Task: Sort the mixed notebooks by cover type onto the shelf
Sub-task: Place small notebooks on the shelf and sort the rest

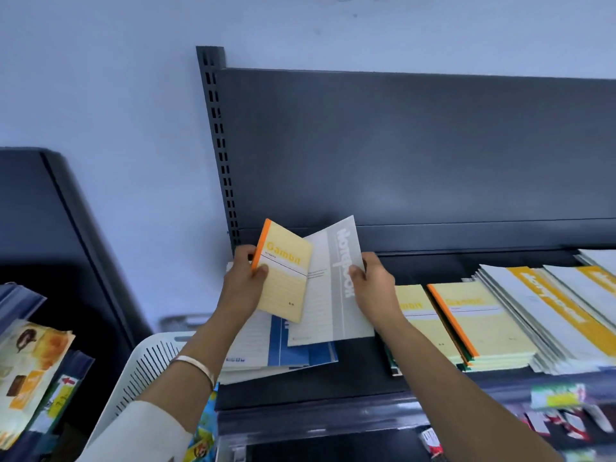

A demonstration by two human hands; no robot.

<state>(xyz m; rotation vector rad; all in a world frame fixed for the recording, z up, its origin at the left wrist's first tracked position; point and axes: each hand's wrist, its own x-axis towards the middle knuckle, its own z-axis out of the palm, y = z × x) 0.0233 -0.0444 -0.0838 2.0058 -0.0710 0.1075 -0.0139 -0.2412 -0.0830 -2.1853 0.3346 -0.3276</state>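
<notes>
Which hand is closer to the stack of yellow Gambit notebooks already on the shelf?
Right. The right hand, holding the grey notebook, sits just beside the yellow Gambit stack, its wrist overlapping the stack's left edge. The left hand grips a yellow notebook farther left.

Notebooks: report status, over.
Left hand holds yellow notebook. Right hand holds grey notebook. Yellow stack right on shelf; path clear.
</notes>
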